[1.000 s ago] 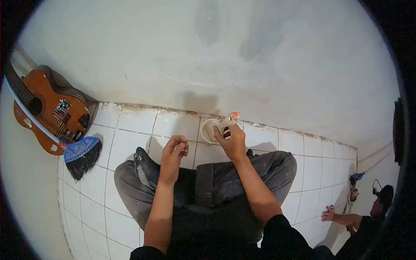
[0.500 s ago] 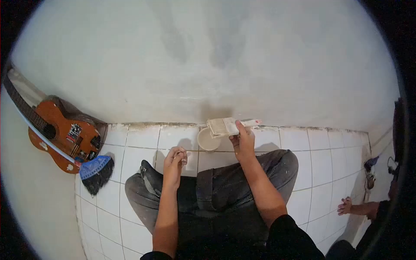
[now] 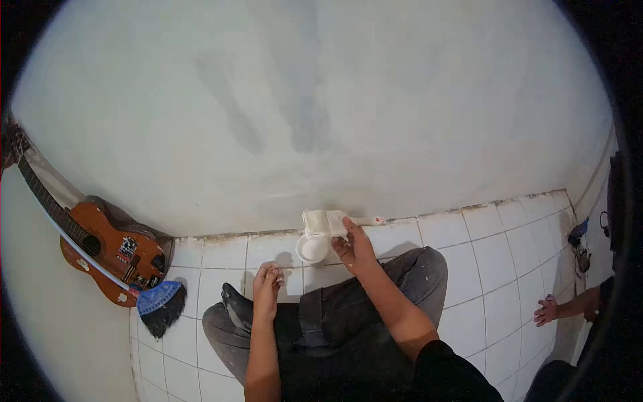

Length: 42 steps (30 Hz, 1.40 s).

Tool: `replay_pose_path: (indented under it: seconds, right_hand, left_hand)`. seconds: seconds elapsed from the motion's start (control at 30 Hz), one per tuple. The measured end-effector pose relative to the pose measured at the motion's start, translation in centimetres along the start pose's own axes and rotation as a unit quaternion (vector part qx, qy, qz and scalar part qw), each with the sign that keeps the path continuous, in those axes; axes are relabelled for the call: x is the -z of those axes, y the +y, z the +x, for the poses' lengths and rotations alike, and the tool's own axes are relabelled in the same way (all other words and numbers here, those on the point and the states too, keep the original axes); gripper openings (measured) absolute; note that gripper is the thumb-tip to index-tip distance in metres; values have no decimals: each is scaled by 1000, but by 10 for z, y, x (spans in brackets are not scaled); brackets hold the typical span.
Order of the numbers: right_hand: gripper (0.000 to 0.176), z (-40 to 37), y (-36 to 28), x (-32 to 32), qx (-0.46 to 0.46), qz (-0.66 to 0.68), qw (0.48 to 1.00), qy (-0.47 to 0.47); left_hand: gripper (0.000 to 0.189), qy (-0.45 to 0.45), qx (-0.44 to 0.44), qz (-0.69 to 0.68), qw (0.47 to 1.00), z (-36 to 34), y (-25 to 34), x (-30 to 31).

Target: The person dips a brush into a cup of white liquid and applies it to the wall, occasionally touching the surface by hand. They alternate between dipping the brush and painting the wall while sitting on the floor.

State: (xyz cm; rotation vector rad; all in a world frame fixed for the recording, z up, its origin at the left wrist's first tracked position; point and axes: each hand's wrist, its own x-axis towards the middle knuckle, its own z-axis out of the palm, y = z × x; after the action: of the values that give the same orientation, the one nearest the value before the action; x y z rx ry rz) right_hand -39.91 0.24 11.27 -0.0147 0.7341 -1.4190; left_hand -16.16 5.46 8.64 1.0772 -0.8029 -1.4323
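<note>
My right hand (image 3: pixel 356 251) grips a wide paintbrush (image 3: pixel 318 224) where the handle meets the head. The brush lies level beside the base of the wall (image 3: pixel 415 134), its pale, paint-coated bristles pointing left and its handle right. Just below the bristles a small white bucket (image 3: pixel 312 249) stands on the floor, partly covered by the brush in this view. My left hand (image 3: pixel 268 276) is curled closed over my crossed legs, left of the bucket. Its fingertips look whitish, and whether anything is inside them is hidden.
An orange guitar (image 3: pixel 110 248) leans in the left corner, with a blue broom (image 3: pixel 161 298) across it. At the right edge another person's hand (image 3: pixel 547 310) shows near the tiled floor (image 3: pixel 492 275). Small dark items (image 3: pixel 579 244) lie by the right wall.
The view has shifted, so floor and guitar sit lower. My right hand has brought the brush left, its bristles now over the bucket's back rim and near the wall. My left hand stays curled.
</note>
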Motion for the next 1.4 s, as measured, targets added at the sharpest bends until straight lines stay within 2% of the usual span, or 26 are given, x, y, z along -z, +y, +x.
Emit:
replay_pose_path:
  seconds: [0.1, 0.17, 0.2, 0.27, 0.3, 0.37, 0.47, 0.5, 0.53, 0.57, 0.6, 0.67, 0.77, 0.87, 0.9, 0.93, 1.03, 1.13, 1.2, 1.4]
  right_hand:
    - [34, -18, -8, -9, 25, 8, 999, -34]
    - [41, -25, -19, -19, 110, -41, 987, -112]
    - [41, -28, -27, -25, 116, -41, 986, -114]
    - [47, -37, -47, -36, 255, -117, 947, -154]
    - [44, -46, -64, -44, 304, -221, 924, -72]
    - [32, -75, -99, -75, 492, -385, 780, -43]
    - [29, -104, -154, -132, 713, -467, 516, -86]
    - [29, -114, -171, -156, 772, -471, 413, -109]
    - [29, -120, -184, -171, 789, -503, 344, -78]
    - [33, -121, -198, -189, 826, -482, 274, -106]
    - [33, -121, -207, -204, 827, -481, 270, -108]
    - [35, -121, -217, -228, 856, -458, 199, -131]
    - [35, -112, -221, -241, 843, -501, 158, -121]
    - [36, -92, -206, -234, 834, -515, 167, -107]
    - [39, -85, -202, -229, 830, -530, 151, -93]
    - [39, -79, -197, -221, 827, -534, 153, -92]
    - [44, -71, -179, -191, 776, -587, 208, -103]
    - [43, -69, -165, -164, 728, -643, 204, -121]
    - [42, -75, -168, -169, 736, -633, 202, -131]
    - [38, -119, -214, -245, 848, -503, 137, -98]
  left_hand:
    - [9, 0, 14, -1, 1000, -5, 0, 0]
    - [8, 6, 16, 19, 1000, -7, 3, -2]
    - [8, 1, 12, 17, 1000, -6, 4, -3]
    - [7, 13, 15, 18, 1000, -8, 2, -2]
    - [7, 11, 13, 13, 1000, -9, 0, -1]
    - [9, -8, -3, -11, 1000, -8, -2, 2]
    - [7, -15, 7, 0, 1000, -8, 2, 0]
    - [7, -20, 3, -4, 1000, -6, 2, 1]
    - [8, -20, -1, -7, 1000, -5, 0, 3]
    - [8, -18, -3, -9, 1000, -6, -2, 4]
    - [8, -19, -7, -13, 1000, -6, -3, 6]
    - [9, -19, -11, -38, 999, -5, -5, 7]
    - [8, -14, -11, -40, 999, -7, -1, 4]
    - [8, 0, 0, -32, 999, -8, 0, 3]
    - [8, 1, 5, -32, 999, -9, -1, 5]
    - [8, -12, -1, -43, 999, -8, -2, 7]
    - [9, -24, -6, -55, 998, -6, -4, 7]
    - [10, -29, -12, -63, 998, -3, -6, 10]
    - [10, -38, -15, -67, 997, 2, -7, 11]
    - [8, -23, 1, -60, 998, -5, -1, 7]
